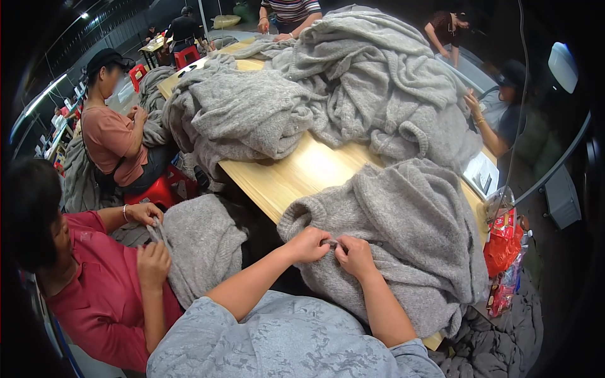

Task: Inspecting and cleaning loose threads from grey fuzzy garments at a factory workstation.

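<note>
A grey knitted sweater (409,220) lies bunched over the near end of the wooden table, its lower part hanging toward my lap. My left hand (309,244) pinches a small fold of its edge. Close beside it, my right hand (354,256) grips the same fold, thumb and fingers pressed together. The two hands almost touch, with a short bit of knit between the fingertips. Whether anything small, such as a thread or needle, is in the fingers cannot be made out.
Big heaps of grey knitwear (378,75) cover the far part of the wooden table (302,167). A person in a red shirt (101,277) works on grey knit at my left. Red plastic bags (503,242) hang by the table's right edge, below a white booklet (481,175).
</note>
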Tool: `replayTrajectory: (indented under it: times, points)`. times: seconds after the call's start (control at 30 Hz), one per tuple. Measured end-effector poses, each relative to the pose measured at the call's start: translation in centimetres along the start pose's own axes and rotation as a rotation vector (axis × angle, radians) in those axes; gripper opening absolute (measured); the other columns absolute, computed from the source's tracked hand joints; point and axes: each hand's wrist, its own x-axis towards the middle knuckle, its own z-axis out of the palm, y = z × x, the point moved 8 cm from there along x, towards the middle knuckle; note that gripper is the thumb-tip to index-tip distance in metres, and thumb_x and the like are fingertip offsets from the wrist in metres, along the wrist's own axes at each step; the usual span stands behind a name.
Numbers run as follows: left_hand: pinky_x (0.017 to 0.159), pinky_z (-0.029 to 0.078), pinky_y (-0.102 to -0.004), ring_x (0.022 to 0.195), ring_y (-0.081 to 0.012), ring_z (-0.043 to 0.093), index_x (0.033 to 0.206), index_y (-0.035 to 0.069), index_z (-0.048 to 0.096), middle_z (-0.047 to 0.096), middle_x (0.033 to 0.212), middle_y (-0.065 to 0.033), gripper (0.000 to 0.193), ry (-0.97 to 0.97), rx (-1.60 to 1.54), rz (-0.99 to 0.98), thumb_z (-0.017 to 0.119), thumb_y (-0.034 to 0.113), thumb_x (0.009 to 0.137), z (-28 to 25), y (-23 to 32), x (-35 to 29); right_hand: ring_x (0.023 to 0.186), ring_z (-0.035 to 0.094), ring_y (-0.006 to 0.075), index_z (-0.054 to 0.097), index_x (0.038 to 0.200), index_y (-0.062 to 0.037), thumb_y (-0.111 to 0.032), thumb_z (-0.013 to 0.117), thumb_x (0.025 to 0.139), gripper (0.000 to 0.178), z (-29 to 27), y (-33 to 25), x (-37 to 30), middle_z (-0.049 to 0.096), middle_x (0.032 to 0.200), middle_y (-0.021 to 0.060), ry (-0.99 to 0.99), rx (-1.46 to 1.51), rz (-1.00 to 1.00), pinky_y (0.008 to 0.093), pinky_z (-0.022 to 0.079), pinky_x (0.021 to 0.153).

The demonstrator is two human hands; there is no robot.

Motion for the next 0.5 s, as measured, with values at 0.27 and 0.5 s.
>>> replayTrajectory:
  times: [0.27, 0.5]
  points:
    - [0.059, 0.048, -0.0388, 0.062, -0.0326, 0.06, 0.08, 0.0, 0.064, 0.06, 0.068, -0.0202, 0.017, 0.038, -0.064, -0.205, 0.053, 0.01, 0.071, 0.5, -2.1, 0.3, 0.061, 0.06, 0.0296, 0.057, 0.076, -0.0053, -0.007, 0.059, 0.07, 0.007, 0.2, -1.4, -0.5, 0.06, 0.068, 0.0108, 0.087, -0.148, -0.124, 0.0399, 0.048, 0.054]
    - [0.061, 0.046, -0.0428, 0.067, -0.0382, 0.057, 0.077, 0.001, 0.063, 0.059, 0.072, -0.0216, 0.013, 0.126, 0.185, 0.171, 0.053, 0.009, 0.072, 0.3, 0.1, 0.0, 0.062, 0.059, 0.0313, 0.059, 0.078, -0.0041, -0.008, 0.059, 0.07, 0.009, 0.5, 0.1, -0.2, 0.059, 0.068, 0.0119, 0.009, -0.052, -0.013, 0.0401, 0.047, 0.057]
